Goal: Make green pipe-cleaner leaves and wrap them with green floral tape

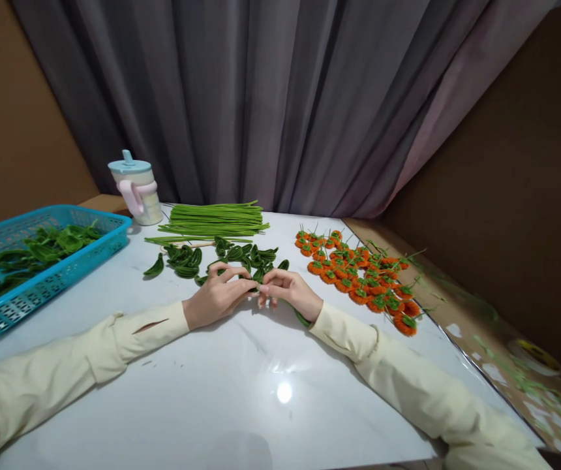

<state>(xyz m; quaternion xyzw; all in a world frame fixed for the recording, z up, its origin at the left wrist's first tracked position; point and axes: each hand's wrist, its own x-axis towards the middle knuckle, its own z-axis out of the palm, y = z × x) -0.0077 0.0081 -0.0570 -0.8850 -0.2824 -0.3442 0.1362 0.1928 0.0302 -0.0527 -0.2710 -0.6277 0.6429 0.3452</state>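
My left hand (pixel 219 297) and my right hand (pixel 294 294) meet at the middle of the table, fingertips pinched together. What they pinch is small and mostly covered by the fingers; a bit of dark green shows there. A green strip (pixel 302 318) pokes out beneath my right hand, and I cannot tell whether it is held. Just beyond the fingers lie several dark green fuzzy looped leaves (pixel 182 260). Behind these is a bundle of bright green fuzzy stems (pixel 214 220). To the right of my right hand, orange fuzzy flower heads (pixel 344 285) with green centres are spread out.
At left stands a blue plastic basket (pixel 65 277) with green leaves (pixel 48 247) in it. A lidded cup (pixel 138 189) with a pink handle is at the back left. Grey curtains (pixel 271 98) hang behind the white table (pixel 202 405). Scraps (pixel 496 372) lie beyond its right edge.
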